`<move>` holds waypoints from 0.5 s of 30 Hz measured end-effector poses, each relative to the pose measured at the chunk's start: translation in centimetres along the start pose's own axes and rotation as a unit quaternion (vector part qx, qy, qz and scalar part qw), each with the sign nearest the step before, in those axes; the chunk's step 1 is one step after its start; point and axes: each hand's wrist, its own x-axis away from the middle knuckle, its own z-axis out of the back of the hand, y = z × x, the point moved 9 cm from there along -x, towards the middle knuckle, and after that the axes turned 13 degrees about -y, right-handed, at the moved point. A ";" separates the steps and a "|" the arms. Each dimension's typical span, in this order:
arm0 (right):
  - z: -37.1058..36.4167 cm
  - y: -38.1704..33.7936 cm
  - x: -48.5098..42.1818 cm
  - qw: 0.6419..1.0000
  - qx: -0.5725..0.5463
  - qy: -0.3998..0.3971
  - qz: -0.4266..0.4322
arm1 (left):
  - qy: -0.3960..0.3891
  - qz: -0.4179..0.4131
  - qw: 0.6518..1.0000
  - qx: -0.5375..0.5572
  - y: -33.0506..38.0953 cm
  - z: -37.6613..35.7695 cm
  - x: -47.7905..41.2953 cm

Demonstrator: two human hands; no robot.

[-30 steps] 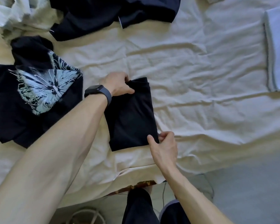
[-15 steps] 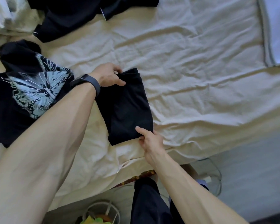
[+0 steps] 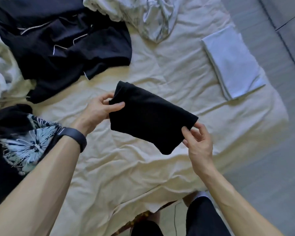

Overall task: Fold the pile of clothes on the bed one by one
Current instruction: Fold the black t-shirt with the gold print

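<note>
A folded black garment (image 3: 148, 114) hangs in the air above the cream bed sheet (image 3: 126, 167), tilted with its far end to the left. My left hand (image 3: 100, 109) pinches its far left edge between thumb and fingers. My right hand (image 3: 197, 138) pinches its near right corner. A black shirt with a pale butterfly print (image 3: 22, 143) lies crumpled at the left, partly under my left forearm. A dark navy garment with white trim (image 3: 63, 41) lies unfolded at the far left.
A folded pale blue item (image 3: 232, 62) lies on the bed's right side near its edge. Crumpled white fabric (image 3: 143, 16) is bunched at the back, more at the far left (image 3: 0, 70). Grey floor (image 3: 271, 167) runs along the right.
Both hands have lifted the folded black garment off the sheet and carried it rightward. The view has swung up and right, showing more of the bed.
</note>
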 end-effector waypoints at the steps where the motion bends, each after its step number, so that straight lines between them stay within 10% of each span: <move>1: 1.8 -1.9 -1.1 1.000 0.010 0.014 0.021 | 0.005 -0.015 1.000 0.015 1.2 -1.7 -0.7; 15: 21.8 -6.5 -12.3 0.979 -0.143 0.143 -0.014 | -0.049 -0.003 0.984 -0.169 16.4 -22.9 -19.6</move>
